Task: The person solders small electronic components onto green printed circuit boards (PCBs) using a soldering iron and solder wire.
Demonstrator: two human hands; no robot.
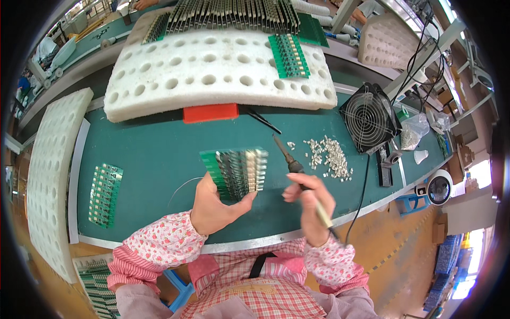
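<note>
Left hand (pixel 212 204) grips a green circuit board panel (pixel 236 171) from below, thumb at its lower right edge, fingers under it; panel is tilted up off the green bench mat (pixel 154 159), blurred, w/ rows of metal parts along its right half. Right hand (pixel 311 204) is closed round a soldering iron (pixel 291 162), handle running down through the fist, tip pointing up and left, just right of the panel, not touching it as far as can be told. Iron's black cord (pixel 362 186) runs off toward the bench edge.

Pile of small silvery parts (pixel 326 154) lies on the mat right of the iron tip. Small black fan (pixel 368 117) sits further right, near a clear bag (pixel 413 133). Black tweezers (pixel 263 121) lie beyond the panel, next to a red block (pixel 211 112). Another green board (pixel 105 195) lies flat at mat's left. White foam tray w/ holes (pixel 212 74) sits at the back, carrying a row of upright boards (pixel 228 16) and one flat green board (pixel 288 56). Second foam tray (pixel 50 175) at far left.
</note>
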